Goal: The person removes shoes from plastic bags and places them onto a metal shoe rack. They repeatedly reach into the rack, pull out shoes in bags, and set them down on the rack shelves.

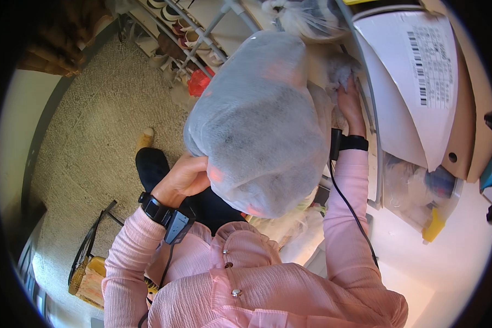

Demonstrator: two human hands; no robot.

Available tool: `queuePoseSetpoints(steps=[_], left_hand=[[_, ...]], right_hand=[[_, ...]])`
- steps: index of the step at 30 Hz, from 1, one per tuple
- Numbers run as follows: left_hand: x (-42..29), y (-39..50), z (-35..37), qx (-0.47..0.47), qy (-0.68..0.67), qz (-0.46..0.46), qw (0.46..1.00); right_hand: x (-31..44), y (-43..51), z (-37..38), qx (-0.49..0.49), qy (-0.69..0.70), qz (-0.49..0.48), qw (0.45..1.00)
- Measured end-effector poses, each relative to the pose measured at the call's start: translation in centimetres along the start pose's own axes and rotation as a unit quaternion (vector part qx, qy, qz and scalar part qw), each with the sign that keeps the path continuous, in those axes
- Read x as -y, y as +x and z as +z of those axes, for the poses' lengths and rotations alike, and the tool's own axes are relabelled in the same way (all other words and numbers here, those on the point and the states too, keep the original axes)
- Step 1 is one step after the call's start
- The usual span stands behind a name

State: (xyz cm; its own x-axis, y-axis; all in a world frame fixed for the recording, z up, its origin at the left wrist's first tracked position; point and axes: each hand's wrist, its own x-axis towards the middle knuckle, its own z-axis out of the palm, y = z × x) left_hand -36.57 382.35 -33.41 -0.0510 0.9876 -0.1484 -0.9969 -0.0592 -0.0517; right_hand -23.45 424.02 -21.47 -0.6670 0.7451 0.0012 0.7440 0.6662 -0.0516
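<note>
A large, bulging bag of translucent whitish-grey material fills the middle of the head view, with orange patches showing through. My left hand grips its lower left edge, the fingertips hidden by the bag. Beyond the bag's right side, my right hand reaches up among the shelf things. Its fingers touch a fluffy grey item beside the shelf rail; whether they close on it is unclear. Each wrist wears a black strap with a cabled device.
A shoe rack with several shoes stands at the upper left, near a red plastic bag. White cardboard boxes and a clear plastic bin line the right. A tied clear bag sits above. A basket stands on the speckled floor.
</note>
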Motion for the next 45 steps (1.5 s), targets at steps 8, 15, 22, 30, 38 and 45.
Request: queuePoseSetpoints(steps=[8,15,22,30,38,45], left_hand=[[-0.6,0.4,0.7,-0.028,0.039,-0.006,0.999],[-0.2,0.6,0.9,-0.007,0.027,0.008,1.0],[-0.3,0.7,1.3,0.004,0.021,0.006,1.0],[-0.1,0.8,1.1,0.005,0.013,-0.003,1.0],[0.9,0.9,1.1,-0.017,0.026,0.005,1.0],[1.3,0.8,0.0,-0.04,0.01,-0.012,0.999]], right_hand=[[-7.6,-2.6,-0.4,-0.016,-0.058,0.091,0.994],[-10.0,-5.9,-1.1,-0.018,-0.052,0.137,0.989],[-12.3,-8.3,-1.0,-0.017,-0.07,0.255,0.964],[-16.9,-11.9,-0.1,0.002,-0.082,0.365,0.927],[-17.9,-15.6,2.9,0.062,-0.199,0.332,0.92],[-4.2,-18.7,0.7,0.012,-0.119,0.339,0.933]])
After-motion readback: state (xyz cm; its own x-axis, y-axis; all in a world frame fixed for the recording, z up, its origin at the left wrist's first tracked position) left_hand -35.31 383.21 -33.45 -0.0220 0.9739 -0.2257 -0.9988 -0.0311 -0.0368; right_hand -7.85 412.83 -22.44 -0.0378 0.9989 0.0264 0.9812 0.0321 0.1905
